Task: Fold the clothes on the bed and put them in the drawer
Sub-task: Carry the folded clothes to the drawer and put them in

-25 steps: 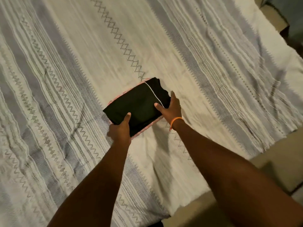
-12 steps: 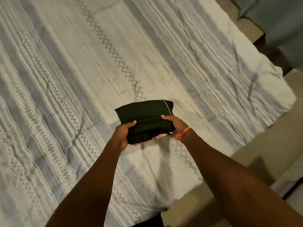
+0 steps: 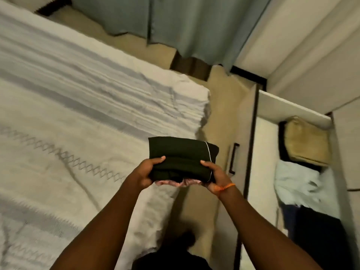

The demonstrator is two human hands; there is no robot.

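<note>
Bedroom: bed (image 3: 78,114) with striped cover fills left, grey curtain (image 3: 175,22) far, open drawer (image 3: 303,172) at right already holding clothes. Folded black garment (image 3: 181,154), pink piece (image 3: 175,183) under it, held in air between bed edge and drawer. Left hand (image 3: 146,172) and right hand (image 3: 214,176) each grip near edge, thumbs on top. Step, by my reading: carrying stack to drawer. Next: swing right, lower flat into free space, keep folds intact.

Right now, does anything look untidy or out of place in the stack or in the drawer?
Yes, two small things. Under the folded black garment, held by the left hand and right hand, a pink garment bulges out crumpled at the near edge. In the open drawer, a pale blue cloth lies rumpled, not folded.
</note>
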